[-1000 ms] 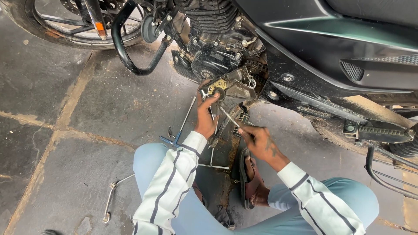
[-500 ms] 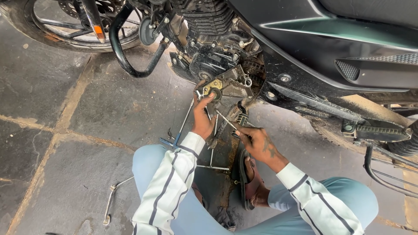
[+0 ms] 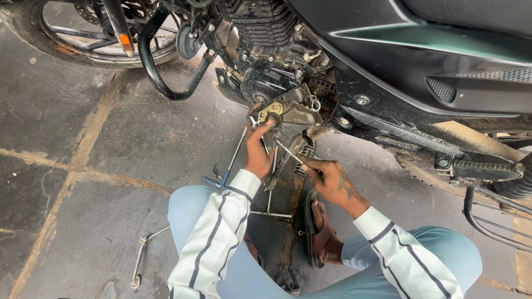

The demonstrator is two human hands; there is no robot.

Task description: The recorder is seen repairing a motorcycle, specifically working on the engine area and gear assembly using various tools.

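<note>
I am crouched beside a dark motorcycle with its engine [image 3: 266,50] exposed. My left hand [image 3: 258,150] reaches up to a dirty metal side cover [image 3: 293,113] low on the engine, its fingers on a round fitting there. My right hand [image 3: 328,178] grips a thin metal tool [image 3: 288,150] whose tip points up and left toward the same cover. Both arms wear white sleeves with dark stripes.
Long wrenches [image 3: 233,158] lie on the stone floor by my left knee, and another bent tool [image 3: 141,256] lies further left. The front wheel [image 3: 100,39] and a black crash guard [image 3: 166,83] stand upper left. A footrest [image 3: 479,166] juts out at right. My sandalled foot [image 3: 318,232] rests below.
The view has shifted slightly; both hands stay at the engine cover, with the right hand's tool held at nearly the same angle.
</note>
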